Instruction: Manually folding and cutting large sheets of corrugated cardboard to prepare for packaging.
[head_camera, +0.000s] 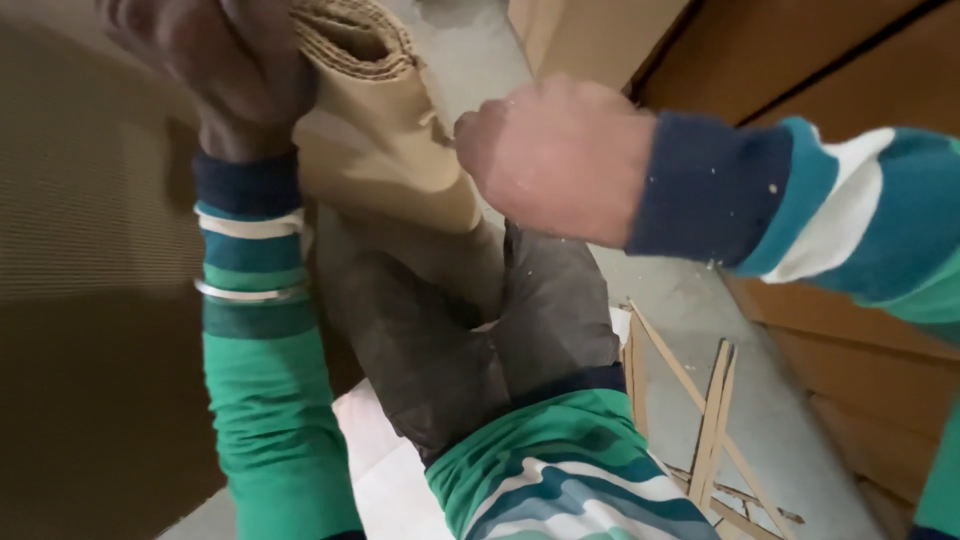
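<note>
A roll of brown corrugated cardboard (385, 130) stands upright between my knees, its open end near the top of the head view. My left hand (225, 65) grips the roll's top edge on the left side. My right hand (560, 155) is closed in a fist against the roll's right side; whether it pinches the cardboard's edge is hidden. Both arms wear green, blue and white striped sleeves, with a metal bangle (245, 292) on the left wrist. My legs in dark trousers (480, 330) press against the lower part of the roll.
A large sheet of corrugated cardboard (90, 200) fills the left side. Stacked brown boards (860, 380) stand along the right. Thin wooden strips (715, 420) lie on the grey floor (690, 300) at lower right. A pale sheet (380, 470) lies under my legs.
</note>
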